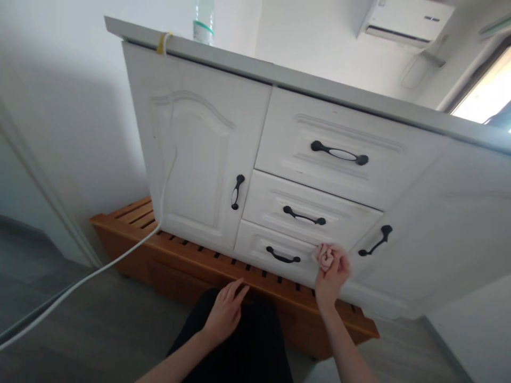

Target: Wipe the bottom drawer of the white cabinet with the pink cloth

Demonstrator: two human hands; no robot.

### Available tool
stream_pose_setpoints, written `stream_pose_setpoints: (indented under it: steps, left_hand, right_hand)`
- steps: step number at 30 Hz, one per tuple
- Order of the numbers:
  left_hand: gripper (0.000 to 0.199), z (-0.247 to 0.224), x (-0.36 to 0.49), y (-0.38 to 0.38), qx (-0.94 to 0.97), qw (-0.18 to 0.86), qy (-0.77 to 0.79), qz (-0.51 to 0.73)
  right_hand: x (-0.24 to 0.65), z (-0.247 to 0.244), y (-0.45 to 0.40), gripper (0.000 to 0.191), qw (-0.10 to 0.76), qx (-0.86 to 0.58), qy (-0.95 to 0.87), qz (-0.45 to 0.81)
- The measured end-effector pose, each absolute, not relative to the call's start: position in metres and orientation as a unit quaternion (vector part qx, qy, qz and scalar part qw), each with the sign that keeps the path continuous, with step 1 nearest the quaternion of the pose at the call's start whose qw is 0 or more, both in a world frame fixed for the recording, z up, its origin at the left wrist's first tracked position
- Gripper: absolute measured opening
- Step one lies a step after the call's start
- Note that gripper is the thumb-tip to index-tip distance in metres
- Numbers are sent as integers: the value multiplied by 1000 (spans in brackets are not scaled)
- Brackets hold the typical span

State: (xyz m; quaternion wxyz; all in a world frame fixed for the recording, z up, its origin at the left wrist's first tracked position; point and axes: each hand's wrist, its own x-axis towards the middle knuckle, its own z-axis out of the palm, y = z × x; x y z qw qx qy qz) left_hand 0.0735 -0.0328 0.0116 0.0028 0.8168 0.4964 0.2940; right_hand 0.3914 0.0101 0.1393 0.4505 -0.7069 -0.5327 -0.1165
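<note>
My right hand [334, 274] is closed around a crumpled pink cloth [324, 257], which touches the right end of the lowest drawer [255, 239] of a white cabinet. My left hand [227, 308] hangs over my knees near the front edge of the wooden slatted bench [183, 266], holding nothing, its fingers stretched out. The lowest drawer's black handle [282, 256] lies to the left of the cloth. Above it are the middle drawer's handle [304, 216] and the top drawer's handle [339, 153]. All three drawers are closed.
A white cable [120, 257] hangs from the countertop [247, 65] and runs down over the bench to the left. On the countertop stands a clear bottle [204, 24]. Closed cabinet doors [195, 159] flank the drawers. An air conditioner [407, 21] is on the wall.
</note>
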Motion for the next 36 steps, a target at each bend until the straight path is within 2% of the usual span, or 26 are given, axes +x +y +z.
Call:
stream_pose_setpoints:
  steps: [3,7,12,17,21,25,31,36]
  left_hand:
    - [58,-20,56,-63,767,24,581,271]
    - [55,-37,73,-81,752,106,610,225]
    - [64,-48,95,-83,816,285,502,13]
    - [57,-46,96,-69,806,293,512,-49]
    - [58,-42,93,-63,800,287,524,-56]
    - [57,-40,91,-63,800,292,522,-50]
    - [48,-43,94,-66,808,295,507,-45]
    - [46,-44,91,-70,817,294,492,-59]
  right_hand:
    - [352,130,22,47,386,-683,-598,-166]
    - [283,127,47,41,365,-671,-626,-156]
    - [192,133,89,44,315,-614,-710,-137]
    - [150,138,126,33,208,-455,-848,-175]
    - [189,138,128,31,157,-351,-886,-260]
    - [261,144,103,30,150,-327,-883,-301]
    - [354,153,59,43,102,-390,-847,-347]
    - [418,151,18,49,61,-504,-801,-318]
